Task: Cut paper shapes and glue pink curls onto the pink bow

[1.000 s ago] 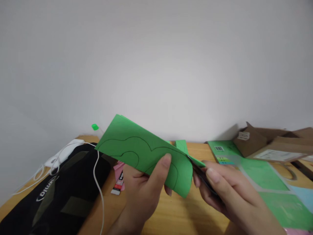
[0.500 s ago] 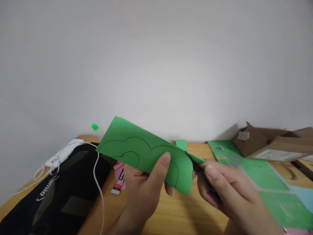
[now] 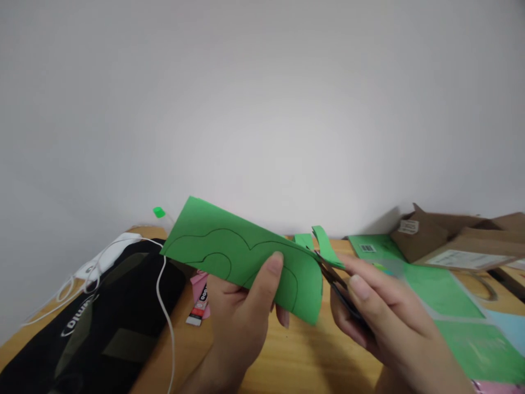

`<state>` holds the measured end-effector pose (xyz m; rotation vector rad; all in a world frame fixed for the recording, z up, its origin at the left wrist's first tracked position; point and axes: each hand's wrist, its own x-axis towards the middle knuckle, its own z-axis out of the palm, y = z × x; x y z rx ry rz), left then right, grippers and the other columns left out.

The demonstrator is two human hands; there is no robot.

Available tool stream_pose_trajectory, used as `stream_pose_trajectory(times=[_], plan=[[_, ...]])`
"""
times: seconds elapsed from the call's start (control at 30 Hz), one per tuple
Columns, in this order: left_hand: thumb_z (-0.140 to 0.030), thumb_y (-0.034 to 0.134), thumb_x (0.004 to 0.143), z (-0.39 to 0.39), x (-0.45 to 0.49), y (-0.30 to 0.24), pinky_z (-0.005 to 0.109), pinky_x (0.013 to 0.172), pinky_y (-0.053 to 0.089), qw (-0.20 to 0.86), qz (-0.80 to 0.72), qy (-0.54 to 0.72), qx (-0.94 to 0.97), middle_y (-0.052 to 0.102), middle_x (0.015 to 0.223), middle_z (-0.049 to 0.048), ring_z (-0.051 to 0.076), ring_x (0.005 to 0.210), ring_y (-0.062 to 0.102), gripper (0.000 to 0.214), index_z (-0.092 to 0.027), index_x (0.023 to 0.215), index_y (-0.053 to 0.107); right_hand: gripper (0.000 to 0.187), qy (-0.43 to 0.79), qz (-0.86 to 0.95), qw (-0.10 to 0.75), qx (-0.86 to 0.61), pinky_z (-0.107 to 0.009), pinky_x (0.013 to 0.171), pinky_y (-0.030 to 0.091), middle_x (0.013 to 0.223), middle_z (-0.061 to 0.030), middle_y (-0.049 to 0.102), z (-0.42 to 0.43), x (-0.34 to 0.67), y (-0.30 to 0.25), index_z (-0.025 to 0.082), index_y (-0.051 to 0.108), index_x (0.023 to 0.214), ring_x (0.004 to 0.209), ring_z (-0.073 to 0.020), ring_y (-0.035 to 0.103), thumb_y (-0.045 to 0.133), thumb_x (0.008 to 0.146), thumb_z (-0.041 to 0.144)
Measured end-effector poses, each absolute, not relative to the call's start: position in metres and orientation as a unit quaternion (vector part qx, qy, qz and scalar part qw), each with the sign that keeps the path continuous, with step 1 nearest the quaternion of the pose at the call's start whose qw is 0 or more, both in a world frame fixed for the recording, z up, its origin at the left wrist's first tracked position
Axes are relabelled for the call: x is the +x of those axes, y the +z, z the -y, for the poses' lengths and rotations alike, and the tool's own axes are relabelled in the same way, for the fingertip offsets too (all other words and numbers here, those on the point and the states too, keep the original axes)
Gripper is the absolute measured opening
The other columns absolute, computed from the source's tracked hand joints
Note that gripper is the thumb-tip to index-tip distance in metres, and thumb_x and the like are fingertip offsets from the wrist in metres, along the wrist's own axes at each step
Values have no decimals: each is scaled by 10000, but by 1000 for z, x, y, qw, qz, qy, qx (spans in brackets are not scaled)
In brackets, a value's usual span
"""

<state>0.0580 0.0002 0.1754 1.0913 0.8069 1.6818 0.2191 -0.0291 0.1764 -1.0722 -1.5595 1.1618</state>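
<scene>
A folded sheet of green paper (image 3: pixel 229 241), marked with curved black outlines, is pinched in my left hand (image 3: pixel 246 312), thumb on top and fingers underneath. My right hand (image 3: pixel 385 312) is closed around dark-handled scissors (image 3: pixel 338 284). Their blades are slightly apart at the sheet's right end, close to the drawn line. A strip of green paper (image 3: pixel 324 243) curls upward beside the blades, near my right forefinger. My fingers partly hide the scissor handles.
On the left lie a black bag (image 3: pixel 135 301), a white cable (image 3: pixel 170 328) and a power strip (image 3: pixel 110 257). Pink paper and a small packet (image 3: pixel 198 307) lie behind my left hand. An opened cardboard box (image 3: pixel 463 241) and green sheets (image 3: pixel 443 290) are on the right.
The scissor blades have parted a little. The cut strip at the right end now curls up and away from the sheet. The sheet has shifted slightly left.
</scene>
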Motion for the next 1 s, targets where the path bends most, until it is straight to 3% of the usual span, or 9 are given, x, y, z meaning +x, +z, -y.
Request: stream_pose_trajectory(times=[0.37, 0.5, 0.73, 1.0], plan=[[-335, 712, 845, -3, 55, 170, 144, 243, 311, 507, -328, 677, 422, 494, 363, -60, 72, 245, 441, 335, -180, 559, 631, 310, 458, 641, 458, -412, -216, 404, 255, 532, 71, 428, 29, 220, 170, 234, 636, 1061, 452, -94, 327, 427, 1049, 462], [-366, 723, 836, -4, 55, 169, 134, 261, 317, 516, -342, 672, 405, 495, 374, -50, 65, 263, 447, 412, -166, 514, 562, 253, 462, 621, 469, -426, -213, 415, 300, 560, 66, 467, 32, 220, 164, 245, 613, 998, 469, -96, 377, 459, 1042, 440], [-288, 711, 839, -3, 57, 173, 118, 268, 321, 480, -327, 686, 438, 509, 381, -61, 48, 267, 440, 392, -170, 498, 559, 431, 479, 650, 424, -411, -234, 422, 273, 520, 60, 424, 29, 218, 177, 203, 569, 790, 446, -88, 333, 373, 1061, 475], [-265, 677, 857, -3, 56, 173, 131, 267, 349, 453, -352, 656, 490, 497, 372, -56, 61, 266, 452, 398, -177, 494, 540, 569, 471, 642, 431, -424, -267, 435, 246, 512, 26, 443, 25, 218, 175, 201, 483, 605, 460, -100, 354, 366, 1036, 554]])
